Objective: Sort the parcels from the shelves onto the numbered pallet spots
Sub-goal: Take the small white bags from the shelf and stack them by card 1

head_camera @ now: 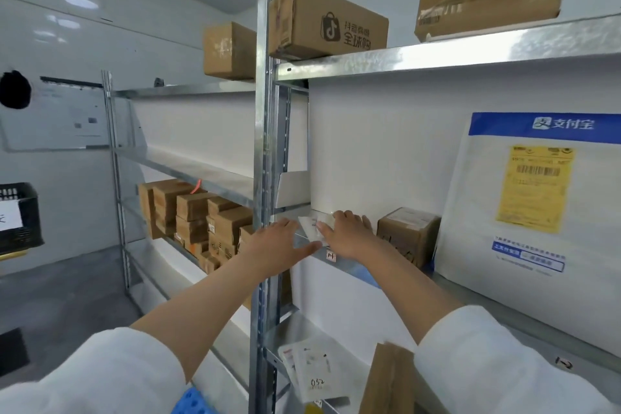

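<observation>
Lying at the front left corner of the middle shelf [351,266], a small flat white parcel [311,224] sits under the right hand [346,232], whose fingers stretch flat on it without clasping. The left hand [279,245] hovers relaxed and empty at the shelf's front edge, just beside the parcel. A brown box [406,235] stands just beside the right hand.
</observation>
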`<state>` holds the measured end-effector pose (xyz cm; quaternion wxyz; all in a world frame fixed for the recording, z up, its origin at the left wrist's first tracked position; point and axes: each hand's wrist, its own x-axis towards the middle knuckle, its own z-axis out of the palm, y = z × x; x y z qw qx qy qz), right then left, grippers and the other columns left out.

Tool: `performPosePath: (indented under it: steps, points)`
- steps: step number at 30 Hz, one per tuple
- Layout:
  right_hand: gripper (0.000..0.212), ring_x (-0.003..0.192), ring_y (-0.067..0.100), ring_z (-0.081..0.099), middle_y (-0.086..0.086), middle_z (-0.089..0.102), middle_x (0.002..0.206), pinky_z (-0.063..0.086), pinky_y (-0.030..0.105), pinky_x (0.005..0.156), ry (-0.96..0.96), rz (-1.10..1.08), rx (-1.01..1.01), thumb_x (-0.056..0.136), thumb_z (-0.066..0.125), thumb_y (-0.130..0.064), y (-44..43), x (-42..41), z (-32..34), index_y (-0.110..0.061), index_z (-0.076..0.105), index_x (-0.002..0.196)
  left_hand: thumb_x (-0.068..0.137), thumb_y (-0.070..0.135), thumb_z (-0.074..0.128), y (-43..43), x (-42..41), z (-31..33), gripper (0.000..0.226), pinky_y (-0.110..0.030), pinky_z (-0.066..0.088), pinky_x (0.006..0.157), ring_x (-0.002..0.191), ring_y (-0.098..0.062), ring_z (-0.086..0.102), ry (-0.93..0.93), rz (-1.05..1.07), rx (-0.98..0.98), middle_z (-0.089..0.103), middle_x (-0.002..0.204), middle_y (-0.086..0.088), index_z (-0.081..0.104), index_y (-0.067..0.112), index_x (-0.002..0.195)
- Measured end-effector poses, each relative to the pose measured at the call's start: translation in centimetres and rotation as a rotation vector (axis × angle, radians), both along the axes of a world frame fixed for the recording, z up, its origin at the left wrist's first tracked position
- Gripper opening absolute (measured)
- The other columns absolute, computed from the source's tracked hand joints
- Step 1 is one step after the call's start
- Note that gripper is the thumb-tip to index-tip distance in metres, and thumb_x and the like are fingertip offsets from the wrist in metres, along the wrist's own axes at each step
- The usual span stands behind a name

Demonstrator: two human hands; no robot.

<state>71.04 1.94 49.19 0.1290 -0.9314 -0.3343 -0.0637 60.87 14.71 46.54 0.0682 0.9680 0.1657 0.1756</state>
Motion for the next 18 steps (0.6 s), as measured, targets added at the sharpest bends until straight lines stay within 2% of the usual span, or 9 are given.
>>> performPosePath:
  steps: [4,7,12,16,18]
  points:
    - [0.059,0.133,0.035,0.036,0.018,0.039,0.142,0.029,0.046,0.11,0.062,-0.015,0.018,0.102,0.025,-0.049,2.0,3.2,-0.5,-0.008,0.034,0.144,0.085,0.075,0.038,0.5,4.1,-1.0,0.08,-0.043,0.039,0.106,0.133,-0.021,0.044,0.013,0.042,-0.117,0.041,0.148,0.0,0.036,0.021,0.145]
    - [0.051,0.134,0.036,0.031,0.017,0.036,0.144,0.028,0.05,0.111,0.084,-0.062,-0.067,0.103,0.024,-0.04,3.2,6.1,-1.4,-0.018,0.027,0.149,0.084,0.075,0.039,1.1,6.9,-1.9,0.083,-0.046,0.039,0.108,0.134,-0.023,0.043,0.018,0.074,-0.238,0.041,0.148,-0.004,0.037,0.018,0.145]
    - [0.057,0.14,0.035,0.026,0.018,0.025,0.152,0.026,0.045,0.115,0.171,-0.151,-0.211,0.103,0.034,-0.04,3.3,8.8,-1.6,-0.011,0.021,0.15,0.084,0.07,0.049,1.9,10.2,-2.8,0.082,-0.04,0.044,0.101,0.126,-0.025,0.048,-0.046,0.128,-0.343,0.047,0.14,-0.008,0.039,0.013,0.142]
    - [0.067,0.134,0.034,0.037,0.017,0.036,0.147,0.032,0.043,0.112,0.238,-0.143,-0.223,0.099,0.037,-0.048,4.3,10.0,-1.8,-0.005,0.022,0.15,0.089,0.061,0.049,2.1,11.8,-2.6,0.075,-0.039,0.039,0.104,0.126,-0.028,0.044,-0.07,0.238,-0.331,0.048,0.136,-0.014,0.044,0.005,0.138]
    - [0.063,0.13,0.032,0.041,0.015,0.041,0.144,0.036,0.042,0.109,0.238,-0.125,-0.208,0.099,0.042,-0.044,4.7,10.2,-1.5,-0.006,0.03,0.147,0.092,0.056,0.049,2.2,12.5,-2.6,0.072,-0.039,0.039,0.104,0.125,-0.03,0.045,-0.086,0.3,-0.371,0.044,0.138,-0.017,0.043,0.001,0.138]
